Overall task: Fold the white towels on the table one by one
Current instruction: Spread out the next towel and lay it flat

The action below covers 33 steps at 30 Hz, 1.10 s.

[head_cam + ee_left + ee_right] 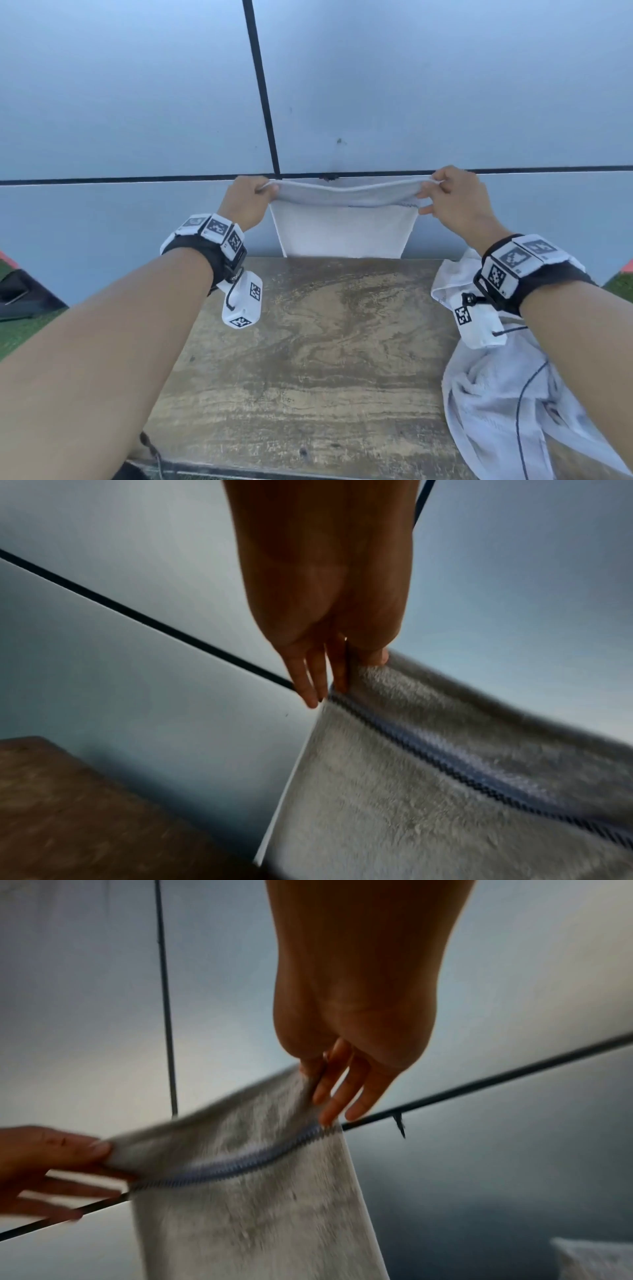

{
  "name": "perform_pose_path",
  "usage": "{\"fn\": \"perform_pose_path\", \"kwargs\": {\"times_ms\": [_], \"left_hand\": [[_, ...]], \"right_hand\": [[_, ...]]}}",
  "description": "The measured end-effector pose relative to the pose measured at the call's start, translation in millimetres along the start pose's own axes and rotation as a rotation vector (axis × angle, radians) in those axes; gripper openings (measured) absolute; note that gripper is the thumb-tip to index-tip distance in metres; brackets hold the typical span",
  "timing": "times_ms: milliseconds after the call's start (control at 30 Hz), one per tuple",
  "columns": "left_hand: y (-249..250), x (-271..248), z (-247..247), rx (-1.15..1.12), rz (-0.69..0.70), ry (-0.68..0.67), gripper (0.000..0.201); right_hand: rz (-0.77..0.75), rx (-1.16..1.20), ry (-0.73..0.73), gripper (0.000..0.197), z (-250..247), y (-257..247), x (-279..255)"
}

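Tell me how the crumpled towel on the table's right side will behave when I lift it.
The crumpled towel is likely floppy: it lies in soft folds and hangs over the table edge. It probably sags between grips, as the held towel dips between both hands.

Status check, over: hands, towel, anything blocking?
Left hand and right hand pinch towel top corners, held up. Crumpled towel waits right. Table centre unobstructed.

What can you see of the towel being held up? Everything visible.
The held towel is white terry with a thin blue stitched stripe near the top hem. It hangs in the air beyond the table's far edge. The left hand and right hand each pinch a top corner, and the top edge sags between them.
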<state>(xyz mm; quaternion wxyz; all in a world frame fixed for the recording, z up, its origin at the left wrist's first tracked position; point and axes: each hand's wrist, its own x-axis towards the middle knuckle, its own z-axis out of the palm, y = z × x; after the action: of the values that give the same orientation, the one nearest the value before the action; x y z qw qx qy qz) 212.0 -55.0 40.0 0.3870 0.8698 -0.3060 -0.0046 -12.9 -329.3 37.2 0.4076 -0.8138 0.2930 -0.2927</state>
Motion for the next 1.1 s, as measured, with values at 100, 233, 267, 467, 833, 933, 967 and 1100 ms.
{"fn": "perform_pose_path", "kwargs": {"times_ms": [100, 233, 267, 467, 833, 933, 967, 1100], "left_hand": [[-18, 6, 13, 0.055, -0.046, -0.01, 0.04], [-20, 19, 19, 0.131, -0.044, 0.062, 0.035], [-22, 22, 19, 0.141, -0.041, 0.083, 0.036], [-28, 32, 16, -0.084, -0.109, 0.156, 0.02], [-29, -2, 10, -0.092, -0.101, 0.071, 0.017], [-30, -24, 0, -0.133, -0.107, -0.009, 0.02], [-31, -32, -4, -0.158, -0.111, -0.038, 0.021], [-24, -68, -21, -0.23, -0.13, -0.13, 0.025]], "right_hand": [[0.049, -0.049, -0.045, 0.012, 16, 16, 9], [0.041, -0.044, -0.044, 0.012, 29, 21, 16], [0.035, -0.051, -0.039, 0.011, 31, 21, 17], [-0.04, 0.07, 0.062, 0.006, 36, 16, 23], [-0.007, -0.107, 0.031, 0.01, 23, 20, -1], [0.005, -0.153, 0.036, 0.017, 14, 17, -25], [0.004, -0.166, 0.029, 0.019, 10, 17, -34], [-0.015, -0.145, -0.027, 0.015, -6, 15, -72]]}}
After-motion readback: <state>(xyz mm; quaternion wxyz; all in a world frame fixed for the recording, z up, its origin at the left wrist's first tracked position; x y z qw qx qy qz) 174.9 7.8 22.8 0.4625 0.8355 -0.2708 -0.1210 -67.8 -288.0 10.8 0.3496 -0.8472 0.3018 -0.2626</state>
